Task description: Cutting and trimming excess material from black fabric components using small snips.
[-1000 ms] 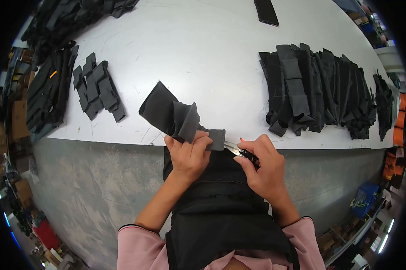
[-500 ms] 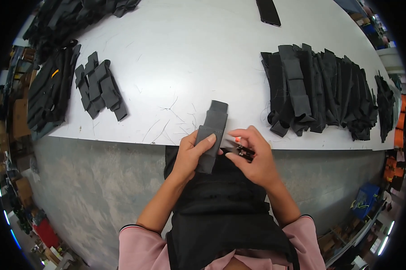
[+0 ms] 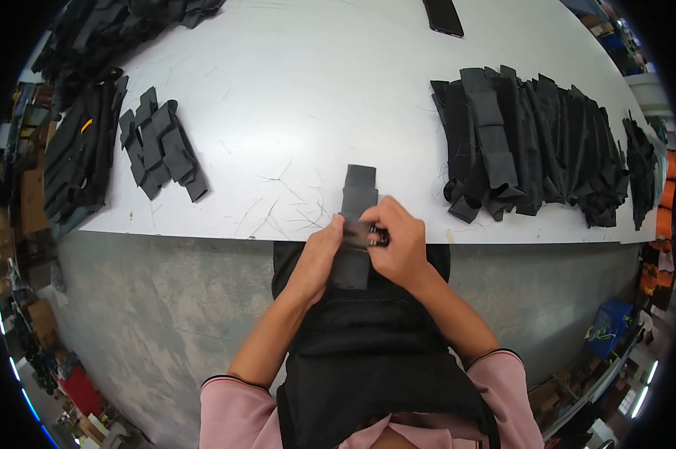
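A dark grey webbing piece [image 3: 360, 200], layered and sewn into a strip, stands out over the table's near edge, its lower end above my black apron. My left hand [image 3: 313, 263] is closed on its left side near the middle. In my right hand [image 3: 399, 241] are small thread snips [image 3: 381, 236] with dark handles. Their blades, smeared by motion, lie across the face of the strip close to my left fingertips. I cannot tell whether the blades touch the fabric.
Many similar dark strips lie in a row [image 3: 495, 142] at the right. A smaller group [image 3: 162, 146] and folded black fabric [image 3: 83, 153] lie at the left, with a dark heap [image 3: 121, 34] behind. Loose threads [image 3: 278, 213] litter the white table [image 3: 293, 90]. A black phone [image 3: 443, 16] lies far back.
My right hand has moved left with the snips, from beside the strip to over it. My left thumb has shifted from the strip's face to its left edge.
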The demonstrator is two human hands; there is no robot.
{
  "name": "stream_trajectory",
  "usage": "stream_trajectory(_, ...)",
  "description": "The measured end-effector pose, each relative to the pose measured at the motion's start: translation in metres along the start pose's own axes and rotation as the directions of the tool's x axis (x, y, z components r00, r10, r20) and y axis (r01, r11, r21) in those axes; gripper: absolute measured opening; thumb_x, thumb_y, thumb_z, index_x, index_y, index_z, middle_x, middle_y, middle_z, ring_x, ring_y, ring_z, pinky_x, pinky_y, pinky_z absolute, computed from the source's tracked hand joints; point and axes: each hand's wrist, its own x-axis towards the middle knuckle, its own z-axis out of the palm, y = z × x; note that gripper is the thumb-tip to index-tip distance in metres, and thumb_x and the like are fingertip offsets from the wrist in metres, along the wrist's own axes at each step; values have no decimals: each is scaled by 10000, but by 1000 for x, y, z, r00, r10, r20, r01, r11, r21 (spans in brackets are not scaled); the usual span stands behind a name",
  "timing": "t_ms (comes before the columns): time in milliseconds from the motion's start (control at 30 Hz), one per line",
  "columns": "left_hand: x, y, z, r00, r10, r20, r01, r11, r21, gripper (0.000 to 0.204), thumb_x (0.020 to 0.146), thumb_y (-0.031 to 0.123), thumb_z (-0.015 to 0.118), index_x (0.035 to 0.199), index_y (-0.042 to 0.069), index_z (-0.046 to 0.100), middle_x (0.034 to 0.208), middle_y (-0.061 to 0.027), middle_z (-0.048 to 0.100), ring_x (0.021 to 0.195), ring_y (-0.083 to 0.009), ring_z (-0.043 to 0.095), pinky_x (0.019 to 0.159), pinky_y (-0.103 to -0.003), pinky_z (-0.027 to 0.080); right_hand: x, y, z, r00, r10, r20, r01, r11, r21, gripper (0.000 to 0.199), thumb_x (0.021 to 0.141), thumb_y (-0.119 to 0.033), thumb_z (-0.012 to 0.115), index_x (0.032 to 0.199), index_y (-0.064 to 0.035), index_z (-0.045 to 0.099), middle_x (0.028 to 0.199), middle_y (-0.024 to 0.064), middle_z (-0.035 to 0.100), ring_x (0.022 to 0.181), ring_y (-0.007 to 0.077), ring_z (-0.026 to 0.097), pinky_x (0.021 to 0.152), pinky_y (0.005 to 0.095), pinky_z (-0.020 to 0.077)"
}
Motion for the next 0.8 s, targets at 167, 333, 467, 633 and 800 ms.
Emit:
stream_trajectory(167, -1, 16, 10, 977, 55, 206, -71, 995, 70, 353, 941, 312, 512, 1077, -9, 565, 1013, -43, 570, 921, -87, 485, 816, -242, 404, 11, 25, 0, 721, 630, 290, -676, 546, 495, 178, 841, -163, 615, 759, -22, 544, 617, -35, 480, 536, 67, 458, 443, 236, 351)
stream_trajectory(333, 13, 0, 6, 999, 10, -38, -8, 998, 63, 267, 934, 232, 533, 986, -15, 619, 836, 18, 606, 762, -41, 510, 686, -196, 425, -9, 4, -5, 817, 566, 112, -565, 743, 359, 130, 873, -141, 610, 901, -20, 573, 674, -50, 487, 600, 5, 420, 530, 167, 335)
stream_trajectory(467, 12, 1, 19, 967, 192, -170, -190, 981, 25, 235, 936, 193, 541, 991, -21, 620, 856, 27, 598, 761, -29, 486, 672, -185, 407, -42, -8, -35, 866, 500, 10, -487, 838, 245, 214, 801, -49, 671, 986, -16, 568, 715, -7, 550, 649, 32, 485, 630, 198, 418)
stream_trajectory(633, 11, 7, 22, 950, 235, -205, -224, 972, 74, 235, 939, 199, 537, 973, -17, 622, 823, 38, 583, 741, -22, 465, 645, -185, 393, -48, -15, -48, 922, 384, 43, -386, 920, 73, 266, 737, -65, 708, 977, -47, 595, 728, 70, 613, 576, 132, 571, 790, 303, 507)
stream_trajectory(800, 9, 7, 23, 917, 351, -192, -304, 923, 236, 226, 937, 205, 538, 871, -1, 604, 706, 74, 492, 661, -15, 370, 566, -186, 311, -34, -15, -53, 944, 298, 146, -306, 952, 35, 246, 739, -7, 681, 969, -5, 593, 757, 62, 620, 634, 88, 552, 610, 216, 452)
